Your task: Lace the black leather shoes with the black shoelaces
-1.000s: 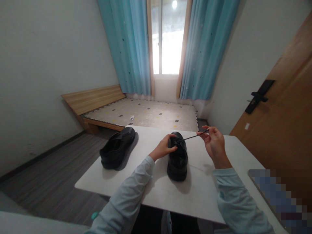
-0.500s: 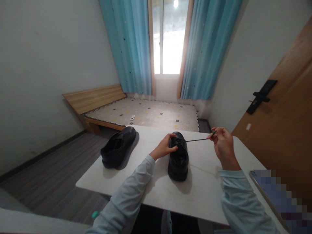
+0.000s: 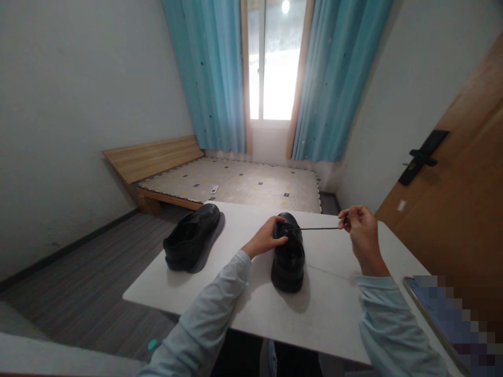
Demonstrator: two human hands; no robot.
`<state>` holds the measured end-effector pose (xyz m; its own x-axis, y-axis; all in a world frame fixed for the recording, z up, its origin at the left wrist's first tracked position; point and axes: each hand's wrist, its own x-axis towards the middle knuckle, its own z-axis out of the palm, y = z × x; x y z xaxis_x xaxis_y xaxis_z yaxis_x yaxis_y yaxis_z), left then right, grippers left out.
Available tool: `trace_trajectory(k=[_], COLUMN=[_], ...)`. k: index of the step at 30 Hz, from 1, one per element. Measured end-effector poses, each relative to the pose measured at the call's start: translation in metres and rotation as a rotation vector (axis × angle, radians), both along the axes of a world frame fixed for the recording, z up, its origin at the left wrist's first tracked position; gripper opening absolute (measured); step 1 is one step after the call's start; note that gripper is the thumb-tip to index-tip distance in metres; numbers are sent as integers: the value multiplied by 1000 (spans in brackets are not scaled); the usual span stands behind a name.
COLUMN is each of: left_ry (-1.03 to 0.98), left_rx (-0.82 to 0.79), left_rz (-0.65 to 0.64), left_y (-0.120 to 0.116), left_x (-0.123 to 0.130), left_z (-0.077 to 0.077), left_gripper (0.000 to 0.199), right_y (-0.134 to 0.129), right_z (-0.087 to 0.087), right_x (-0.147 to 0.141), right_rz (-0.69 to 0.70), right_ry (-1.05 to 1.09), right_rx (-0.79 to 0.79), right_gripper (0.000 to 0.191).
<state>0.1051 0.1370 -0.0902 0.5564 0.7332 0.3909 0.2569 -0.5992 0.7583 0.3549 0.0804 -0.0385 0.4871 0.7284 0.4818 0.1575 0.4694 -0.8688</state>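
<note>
A black shoe [image 3: 288, 267] stands upright on the white table [image 3: 251, 309], its heel towards me. My left hand [image 3: 269, 234] grips this shoe from its left side, fingers over the front of the laces and thumb near the opening. A black shoelace [image 3: 320, 228] stretches taut and nearly level from the shoe to the right. At its far end my right hand [image 3: 358, 228] pinches the lace, raised above the table. The second black shoe [image 3: 191, 238] rests apart at the table's left side, touched by neither hand.
Beyond the table is a bed [image 3: 243, 180] with a small white remote [image 3: 214, 189] on it. A wooden door [image 3: 451, 209] with a black handle stands at the right. Blue curtains [image 3: 341, 78] flank the window. At the lower right lies a flat, pixelated device [image 3: 432, 309].
The right hand has shifted slightly to the right, and the pulled lace now runs more level. The left hand and both shoes hold their places.
</note>
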Motion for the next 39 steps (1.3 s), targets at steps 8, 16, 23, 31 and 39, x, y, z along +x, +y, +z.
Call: trace_trajectory(k=[8, 16, 23, 31, 39], left_ry=[-17, -95, -136, -117, -51], left_rx=[49, 195, 259, 357, 635], left_rz=[-9, 6, 22, 67, 196], left_y=[-2, -6, -10, -10, -8], left_x=[2, 4, 8, 10, 12], left_z=[1, 3, 6, 2, 0], left_gripper=[49, 44, 26, 9, 3], right_y=[3, 5, 5, 6, 8], right_z=[-11, -27, -29, -30, -35], right_x=[-18, -42, -46, -44, -51], right_rz=[-12, 83, 109, 125, 124], right_ry=[-424, -672, -739, -773, -766], right_rx=[-111, -121, -141, -100, -90], right_gripper=[26, 28, 34, 34, 33])
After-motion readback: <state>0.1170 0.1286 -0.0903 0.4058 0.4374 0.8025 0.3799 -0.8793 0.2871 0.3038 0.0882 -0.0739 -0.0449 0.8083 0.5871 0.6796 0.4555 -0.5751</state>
